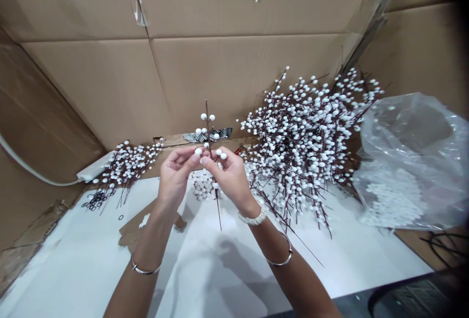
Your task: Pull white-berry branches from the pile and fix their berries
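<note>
**2 forearms (pixel 141 247) reach toward 1 berried stem (pixel 209 143) held between 2 hands**

In the head view, the forearms rise from the bottom edge, a thin silver bangle (pixel 144 272) on each, a pale ridged band (pixel 254 217) at the right wrist. The left hand (pixel 175 176) has thumb and fingers drawn narrow at a white berry (pixel 198 152) of the stem; the right hand (pixel 232 179) pinches at the stem, its exact grip partly hidden. The stem stands nearly upright above the table (pixel 366 264).

At far right, a crumpled, see-through plastic bag (pixel 421 127) holds a heap of small white pieces (pixel 395 198), blurred by the film. Loose round berries (pixel 201 186) cluster behind the hands.

A large, tangled pile of stems (pixel 304 132), thin brown twigs with glossy white beads, spreads between the hands and the bag. A smaller bundle (pixel 130 161) lies at left, near black rings (pixel 95 201) and a white block (pixel 94 167) with a cable. A ragged cardboard piece (pixel 137 227) lies beside the left forearm.

Creased cardboard panels (pixel 220 74) wall the back and left. The table's smooth white top runs between the forearms, under shadows, to a slanting front edge at lower right.
</note>
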A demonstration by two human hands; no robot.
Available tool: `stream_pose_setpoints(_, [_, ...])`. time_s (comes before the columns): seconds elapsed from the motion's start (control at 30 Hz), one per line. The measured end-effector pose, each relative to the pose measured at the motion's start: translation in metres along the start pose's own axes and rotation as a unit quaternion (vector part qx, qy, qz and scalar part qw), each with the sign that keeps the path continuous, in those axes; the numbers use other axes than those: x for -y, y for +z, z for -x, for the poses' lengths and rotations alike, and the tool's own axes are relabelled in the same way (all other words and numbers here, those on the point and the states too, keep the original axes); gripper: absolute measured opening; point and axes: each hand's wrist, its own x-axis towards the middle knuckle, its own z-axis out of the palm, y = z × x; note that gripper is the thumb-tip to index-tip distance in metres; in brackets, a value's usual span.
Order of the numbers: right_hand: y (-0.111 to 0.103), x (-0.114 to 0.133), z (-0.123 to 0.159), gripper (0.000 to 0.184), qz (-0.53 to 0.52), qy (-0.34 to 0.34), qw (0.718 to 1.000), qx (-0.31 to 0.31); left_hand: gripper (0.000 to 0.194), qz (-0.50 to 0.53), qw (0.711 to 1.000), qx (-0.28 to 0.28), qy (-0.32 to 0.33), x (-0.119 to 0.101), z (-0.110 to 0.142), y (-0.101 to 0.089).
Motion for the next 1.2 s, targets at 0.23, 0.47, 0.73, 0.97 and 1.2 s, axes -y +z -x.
stream_pose_setpoints(0.23, [0.002, 0.001, 0.002, 0.018, -0.038, 0.014, 0.999, 0.013, 0.021, -0.060, 0.997, 0.007, 0.038, -0.004, 0.002, -0.004])
stream_pose_setpoints(0.47, [0.003, 0.000, 0.002, 0.018, -0.030, 0.005, 1.000, 0.007, 0.021, -0.066, 0.997, 0.006, 0.046, -0.002, 0.002, -0.006])
stream_pose_setpoints(0.73, [0.003, -0.002, 0.001, 0.015, -0.048, 0.003, 0.999, 0.009, 0.020, -0.076, 0.996, 0.011, 0.052, -0.002, 0.002, -0.006])
stream_pose_setpoints(0.97, [0.002, -0.007, -0.004, 0.014, -0.076, 0.000, 0.997, 0.023, 0.019, -0.108, 0.991, 0.013, 0.072, -0.001, 0.003, -0.008])
stream_pose_setpoints(1.2, [0.003, -0.011, -0.010, 0.022, -0.209, 0.082, 0.974, 0.023, 0.041, -0.097, 0.994, 0.049, 0.010, -0.016, 0.001, -0.012])
